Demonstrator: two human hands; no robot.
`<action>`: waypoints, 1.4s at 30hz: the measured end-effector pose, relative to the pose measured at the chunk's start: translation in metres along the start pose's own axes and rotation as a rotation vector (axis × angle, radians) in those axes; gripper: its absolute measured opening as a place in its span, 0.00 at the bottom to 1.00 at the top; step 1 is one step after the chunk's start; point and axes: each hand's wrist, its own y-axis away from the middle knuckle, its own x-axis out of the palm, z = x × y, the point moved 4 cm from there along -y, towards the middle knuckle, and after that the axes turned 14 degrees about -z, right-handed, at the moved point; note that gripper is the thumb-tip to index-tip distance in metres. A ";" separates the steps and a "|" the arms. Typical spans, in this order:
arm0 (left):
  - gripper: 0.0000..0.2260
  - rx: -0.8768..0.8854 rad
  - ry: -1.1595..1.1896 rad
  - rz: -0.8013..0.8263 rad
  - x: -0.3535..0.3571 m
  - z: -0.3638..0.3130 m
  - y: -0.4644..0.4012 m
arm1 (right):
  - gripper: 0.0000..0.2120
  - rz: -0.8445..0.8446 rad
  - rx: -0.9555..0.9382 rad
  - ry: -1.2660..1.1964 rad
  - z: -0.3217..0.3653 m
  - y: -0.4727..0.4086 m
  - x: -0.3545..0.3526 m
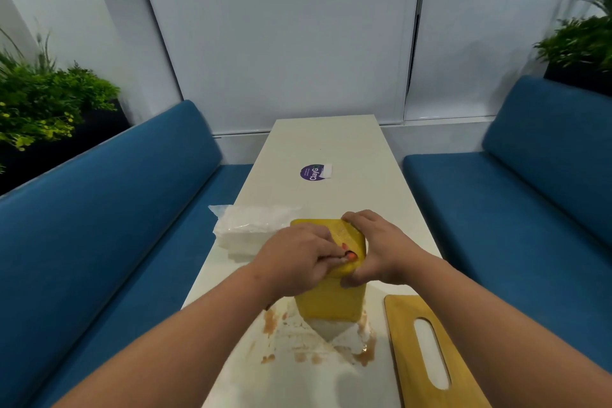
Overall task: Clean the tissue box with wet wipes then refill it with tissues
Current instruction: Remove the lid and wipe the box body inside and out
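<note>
- I saw both forearms reach forward over the table (347,149), the hands meeting on the yellow tissue box (328,301).
- My left hand (294,258) lay over the box's upper face with curled fingers pinching something thin at the near right corner; whether that was a wipe or film I could not tell.
- My right hand (377,248) gripped the box's right end, fingers curled over the far edge and thumb under the near one.
- The box stood tilted between the hands, smooth yellow with rounded corners, its upper face glossy.
- Under it, nearer me, lay a crumpled white sheet (334,331) amid brown smears (270,321) on the tabletop.
- Just right of my right forearm lay the wooden lid (430,351) with a long slot, flat on the table.
- Beyond my left hand sat a tissue pack (245,228) in clear plastic, touching the box's far left corner.
- Farther off was a round purple sticker (311,172); blue benches (116,209) flanked both sides.
</note>
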 end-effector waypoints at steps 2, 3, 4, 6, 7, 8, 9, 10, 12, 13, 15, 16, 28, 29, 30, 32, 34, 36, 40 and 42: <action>0.15 -0.070 0.043 0.072 -0.009 0.013 -0.005 | 0.54 0.007 0.035 -0.038 -0.003 0.004 0.002; 0.16 -0.113 0.026 0.065 -0.013 0.020 -0.010 | 0.54 0.004 0.053 -0.062 -0.006 0.006 0.003; 0.16 -0.153 -0.010 0.031 -0.017 0.027 -0.015 | 0.54 -0.007 0.067 -0.088 -0.007 0.007 0.004; 0.16 -0.208 -0.065 -0.067 -0.019 0.032 -0.027 | 0.56 -0.033 0.103 -0.137 -0.010 0.010 0.005; 0.16 -0.223 -0.083 -0.092 -0.016 0.030 -0.033 | 0.56 -0.042 0.120 -0.157 -0.011 0.010 0.006; 0.17 -0.226 -0.105 -0.090 -0.011 0.029 -0.037 | 0.55 -0.044 0.128 -0.172 -0.012 0.010 0.007; 0.17 -0.214 -0.133 -0.074 -0.004 0.026 -0.040 | 0.53 -0.043 0.130 -0.186 -0.012 0.011 0.008; 0.18 -0.196 -0.161 -0.065 0.003 0.022 -0.043 | 0.51 -0.046 0.129 -0.199 -0.012 0.011 0.008; 0.18 -0.168 -0.190 -0.086 0.012 0.016 -0.044 | 0.50 -0.059 0.132 -0.224 -0.012 0.011 0.009; 0.17 -0.155 -0.192 -0.103 0.016 0.012 -0.045 | 0.50 -0.065 0.135 -0.235 -0.012 0.011 0.008; 0.17 -0.120 -0.185 -0.125 0.021 0.005 -0.046 | 0.52 -0.077 0.140 -0.238 -0.013 0.012 0.008; 0.17 -0.103 -0.181 -0.128 0.023 0.003 -0.046 | 0.52 -0.080 0.140 -0.234 -0.013 0.012 0.009; 0.10 0.124 0.116 -0.099 0.021 -0.010 -0.037 | 0.44 -0.086 0.151 -0.239 -0.012 0.011 0.002; 0.09 0.132 0.140 -0.080 0.020 -0.010 -0.034 | 0.44 -0.081 0.144 -0.228 -0.011 0.010 0.003; 0.09 0.133 0.162 -0.060 0.019 -0.010 -0.031 | 0.46 -0.075 0.138 -0.215 -0.011 0.010 0.003; 0.08 0.121 0.205 -0.024 0.015 -0.010 -0.025 | 0.51 -0.063 0.135 -0.213 -0.012 0.010 0.003; 0.07 0.111 0.258 0.004 0.012 -0.009 -0.016 | 0.54 -0.059 0.126 -0.227 -0.013 0.011 0.002; 0.07 0.100 0.270 0.049 0.007 -0.006 -0.007 | 0.53 -0.053 0.103 -0.210 -0.012 0.010 0.001; 0.06 0.037 0.239 0.176 -0.015 0.008 0.005 | 0.52 -0.029 0.081 -0.159 -0.010 0.007 0.001; 0.05 -0.143 0.271 0.105 -0.026 0.017 0.007 | 0.51 -0.017 0.075 -0.152 -0.010 0.007 0.000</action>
